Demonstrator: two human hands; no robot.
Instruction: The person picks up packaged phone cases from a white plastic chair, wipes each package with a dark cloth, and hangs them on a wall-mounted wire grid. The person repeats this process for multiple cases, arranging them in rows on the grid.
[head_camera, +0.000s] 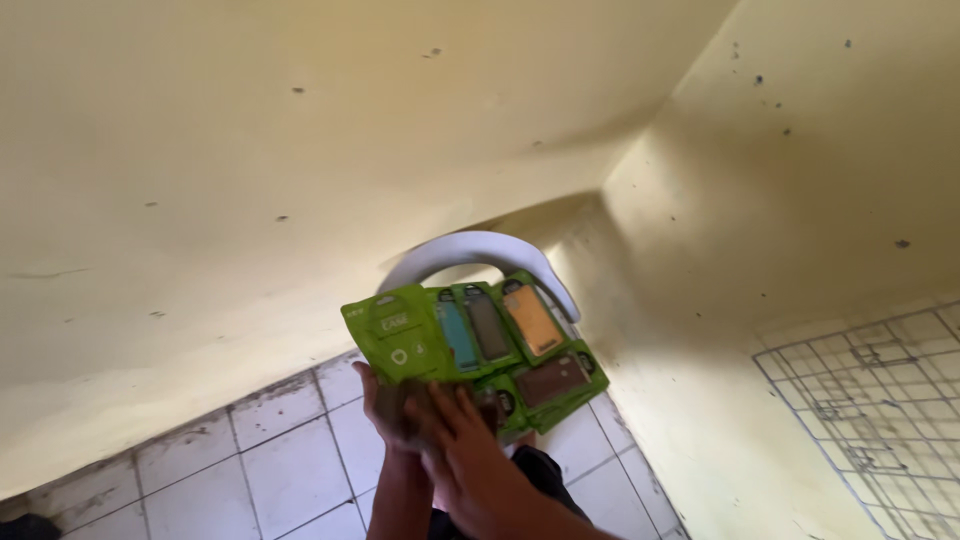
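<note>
Both hands grip a fanned stack of flat green card packets (470, 345) with clear glossy windows, held centre frame. Left hand (392, 405) holds the lower left edge; right hand (470, 440) overlaps the near edge. Behind: curved white plastic chair back (480, 250), matte yellow walls (250, 200), white square floor tiles (280, 450), wire grid (880, 390) at right.

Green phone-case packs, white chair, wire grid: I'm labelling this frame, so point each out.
green phone-case packs (470, 340), head view, middle of the fanned stack
white chair (480, 248), head view, curved backrest
wire grid (880, 400), head view, mesh centre
</note>
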